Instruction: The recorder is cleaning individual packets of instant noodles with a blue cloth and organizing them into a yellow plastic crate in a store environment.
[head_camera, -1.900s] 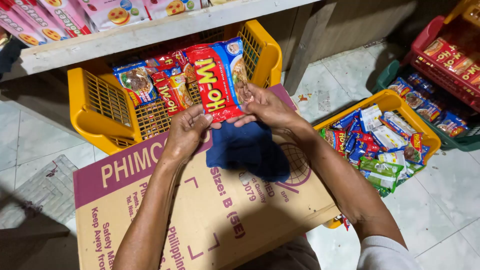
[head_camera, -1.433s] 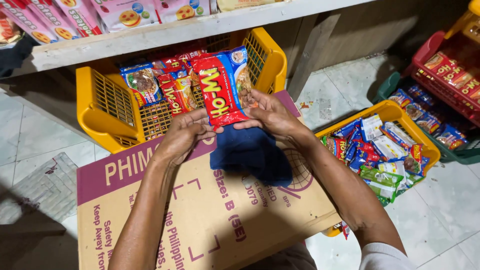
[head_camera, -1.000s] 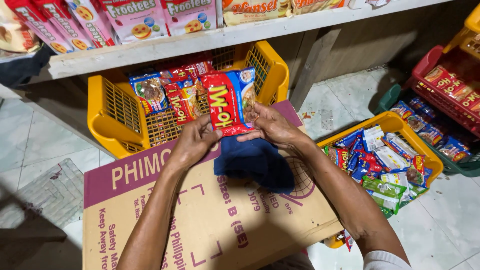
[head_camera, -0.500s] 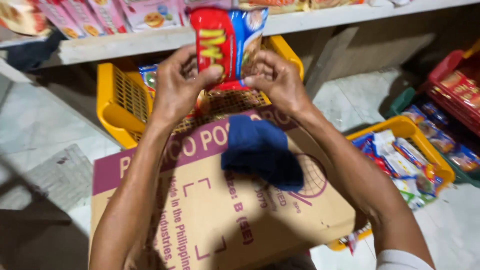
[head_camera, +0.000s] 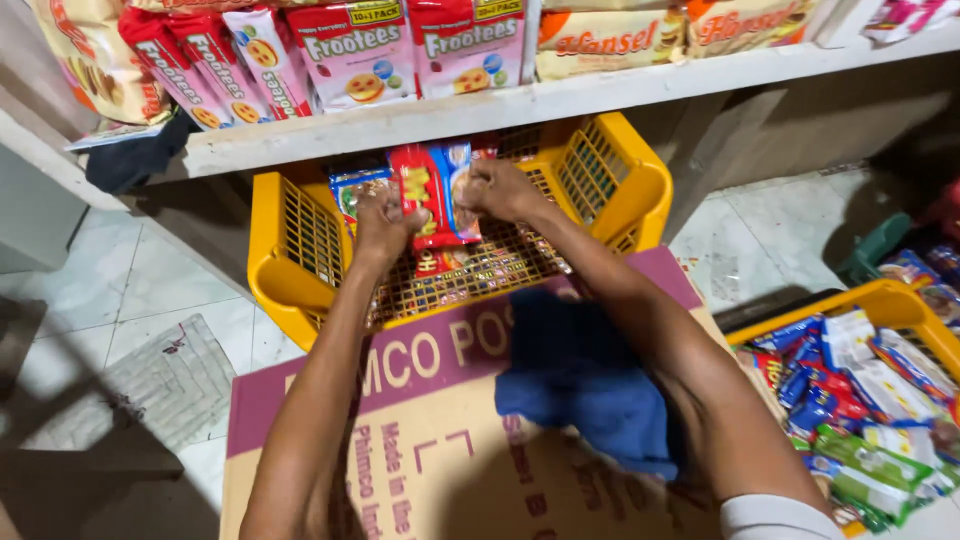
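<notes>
Both my hands reach forward into a yellow plastic basket (head_camera: 280, 290) under a shelf. My left hand (head_camera: 382, 222) and my right hand (head_camera: 497, 190) grip the two sides of a red and blue noodle packet (head_camera: 433, 192), held upright inside the basket. More packets stand at the basket's back, one green and blue packet (head_camera: 355, 186) just left of my left hand. A dark blue cloth (head_camera: 585, 380) lies on the cardboard box (head_camera: 400, 450) under my right forearm.
A white shelf edge (head_camera: 600, 90) above the basket carries pink biscuit packs (head_camera: 360, 50) and orange packs (head_camera: 610, 30). A second yellow basket (head_camera: 880, 300) at right holds several mixed packets. Tiled floor and a grey mat (head_camera: 160, 385) lie at left.
My hands carried the noodle packet away from above the box, forward and down into the yellow basket. The view shifted, so the shelf packs now show.
</notes>
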